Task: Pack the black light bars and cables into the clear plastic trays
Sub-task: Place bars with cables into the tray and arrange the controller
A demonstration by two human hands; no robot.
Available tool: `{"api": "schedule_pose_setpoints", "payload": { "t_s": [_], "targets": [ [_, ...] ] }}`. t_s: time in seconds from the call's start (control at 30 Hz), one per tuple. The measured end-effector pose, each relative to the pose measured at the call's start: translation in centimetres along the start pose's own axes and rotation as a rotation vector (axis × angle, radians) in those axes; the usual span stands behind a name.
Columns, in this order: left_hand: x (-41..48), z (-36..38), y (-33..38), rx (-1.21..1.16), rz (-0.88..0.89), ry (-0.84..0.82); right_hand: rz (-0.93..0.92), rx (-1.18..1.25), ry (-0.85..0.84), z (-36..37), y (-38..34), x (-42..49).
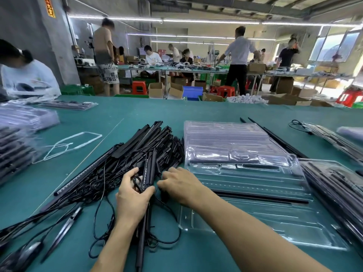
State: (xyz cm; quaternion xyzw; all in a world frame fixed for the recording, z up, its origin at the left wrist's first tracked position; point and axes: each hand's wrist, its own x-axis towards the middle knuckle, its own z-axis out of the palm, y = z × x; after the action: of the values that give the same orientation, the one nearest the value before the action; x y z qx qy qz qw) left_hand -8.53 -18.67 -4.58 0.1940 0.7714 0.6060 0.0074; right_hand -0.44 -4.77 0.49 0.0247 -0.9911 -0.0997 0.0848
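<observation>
At the table's near edge, the left hand grips a bar and cable over the pile; the right hand touches it beside the tray, grip unclear.

Left hand grips a black light bar and its looped cable over the pile of bars and cables | right hand touches the pile just beside it, grip unclear | clear plastic tray lies right of the pile on the green table, one seated bar in a near slot | filled trays at right edge
</observation>
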Motion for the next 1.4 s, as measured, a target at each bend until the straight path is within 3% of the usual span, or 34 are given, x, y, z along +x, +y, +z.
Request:
{"api": "schedule_pose_setpoints", "payload": {
  "t_s": [0.2, 0.37, 0.43, 0.57, 0.63, 0.87, 1.03, 1.4],
  "targets": [
    [0.2, 0.0, -0.2, 0.000, -0.028, 0.015, -0.084, -0.001, -0.002, 0.2, 0.2, -0.5],
    [0.5, -0.1, -0.6, -0.021, -0.049, 0.007, -0.012, 0.033, 0.170, -0.8, 0.6, -1.9],
    [0.6, -0.2, -0.8, -0.019, -0.053, 0.000, 0.081, 0.097, 0.236, -2.1, 2.0, -3.7],
    [0.6, -0.2, -0.9, 0.050, -0.050, -0.014, 0.489, 0.558, 0.343, -4.7, 6.7, -11.5],
    [0.6, -0.1, -0.8, 0.072, -0.053, -0.019, 0.586, 0.654, 0.364, -5.3, 8.7, -16.5],
    [0.4, -0.1, -0.8, 0.090, -0.048, -0.025, 0.689, 0.480, 0.087, -1.9, 9.5, -27.1],
    [-0.2, -0.3, -0.6, 0.094, -0.008, -0.014, 0.770, 0.488, 0.251, 0.4, 9.4, -27.7],
    [-0.5, -0.6, -0.6, 0.058, -0.011, -0.089, 0.831, 0.336, 0.170, 0.6, 8.0, -26.9]
  ]
}}
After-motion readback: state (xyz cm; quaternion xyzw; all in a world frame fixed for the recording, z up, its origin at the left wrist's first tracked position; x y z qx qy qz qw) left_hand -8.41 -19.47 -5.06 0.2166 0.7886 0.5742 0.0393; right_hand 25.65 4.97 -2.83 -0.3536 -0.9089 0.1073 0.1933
